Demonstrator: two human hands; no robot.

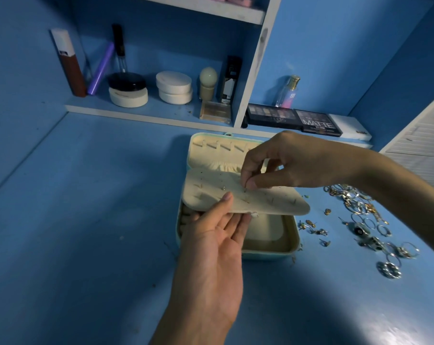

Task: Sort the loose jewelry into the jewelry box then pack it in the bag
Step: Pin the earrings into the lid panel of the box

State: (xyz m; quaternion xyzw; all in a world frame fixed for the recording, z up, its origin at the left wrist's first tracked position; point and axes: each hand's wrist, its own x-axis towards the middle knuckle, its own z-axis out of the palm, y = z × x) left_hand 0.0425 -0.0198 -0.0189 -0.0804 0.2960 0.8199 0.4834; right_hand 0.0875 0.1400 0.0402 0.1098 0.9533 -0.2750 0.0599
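Observation:
A mint jewelry box [294,241] with cream lining lies open on the blue table. Its cream earring panel [273,202], dotted with holes and several studs, is lifted level above the tray. My left hand [216,235] holds the panel's near edge, thumb on top and fingers underneath. My right hand [280,163] reaches in from the right and pinches a small earring [245,189] against the panel's middle. Loose jewelry [365,220], rings, studs and chains, lies scattered on the table to the box's right. No bag is in view.
A white shelf unit [146,115] stands behind the box with cosmetic jars, tubes and a perfume bottle [287,92]. Eyeshadow palettes [295,119] lie just behind the lid. A white slatted panel [420,145] is at the far right.

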